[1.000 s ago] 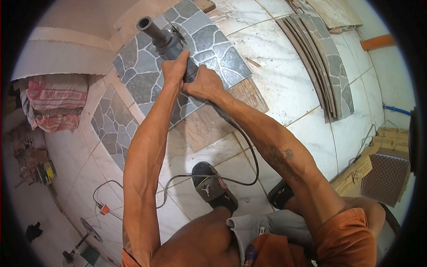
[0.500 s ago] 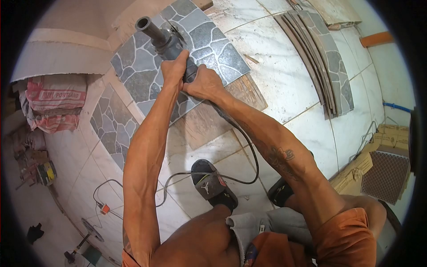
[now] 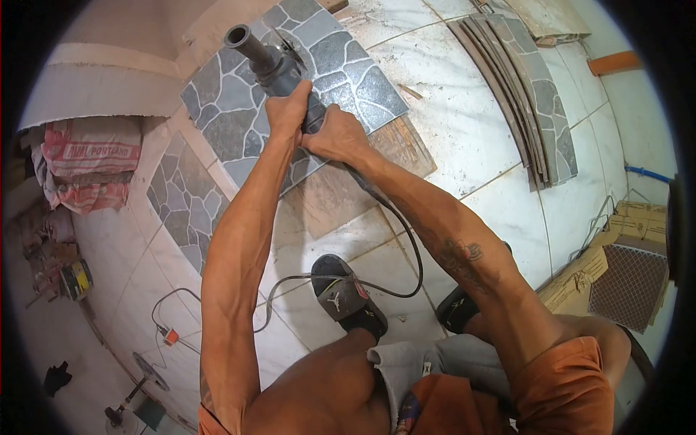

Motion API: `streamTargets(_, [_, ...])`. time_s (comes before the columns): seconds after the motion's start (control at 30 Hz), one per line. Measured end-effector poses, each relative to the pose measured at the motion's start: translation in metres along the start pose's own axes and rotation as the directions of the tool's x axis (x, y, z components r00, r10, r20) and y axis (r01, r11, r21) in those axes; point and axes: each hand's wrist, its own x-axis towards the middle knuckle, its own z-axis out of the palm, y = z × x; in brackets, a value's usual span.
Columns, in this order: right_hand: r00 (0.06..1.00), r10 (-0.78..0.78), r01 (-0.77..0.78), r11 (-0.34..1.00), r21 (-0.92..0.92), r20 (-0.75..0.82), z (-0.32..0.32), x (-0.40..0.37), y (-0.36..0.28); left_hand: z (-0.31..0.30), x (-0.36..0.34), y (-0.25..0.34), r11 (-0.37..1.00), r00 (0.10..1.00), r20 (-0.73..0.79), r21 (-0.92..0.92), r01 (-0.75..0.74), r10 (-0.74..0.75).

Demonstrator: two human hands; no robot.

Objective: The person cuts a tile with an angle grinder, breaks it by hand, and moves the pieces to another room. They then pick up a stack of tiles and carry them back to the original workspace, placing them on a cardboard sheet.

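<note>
Head view, looking down at a person crouched over a white tiled floor (image 3: pixel 464 130). In the upper centre of the frame a grey grinder (image 3: pixel 279 70) is held above a blue-grey stone-pattern tile (image 3: pixel 355 80), which lies on a worn wooden board (image 3: pixel 402 148). The left hand (image 3: pixel 288 109) is wrapped tightly around the body of the grinder, and the right hand (image 3: pixel 337 135) is closed around its rear end, just beside the left; no finger is spread. The black side handle (image 3: pixel 243 40) projects toward the upper left and is not gripped. Whether the disc touches the tile cannot be told, as the tool's body hides the edge. A black cord (image 3: pixel 409 254) runs from the rear of the tool, down along the right forearm and across a black sandal (image 3: pixel 346 297) at lower centre. A stack of tiles (image 3: pixel 540 101) lies at upper right, a cement bag (image 3: pixel 90 152) at left. Judged from the two-handed hold and the tile's position, the cutting step is in hand; the next move calls for a firm, level grip and a cord kept clear of the disc.
</note>
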Motion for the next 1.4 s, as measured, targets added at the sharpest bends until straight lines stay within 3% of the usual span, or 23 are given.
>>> streamTargets(1.4, [0.998, 0.036, -0.040, 0.997, 0.070, 0.058, -0.010, -0.035, 0.009, 0.005, -0.036, -0.007, 0.999, 1.000, 0.003, 0.026, 0.026, -0.026])
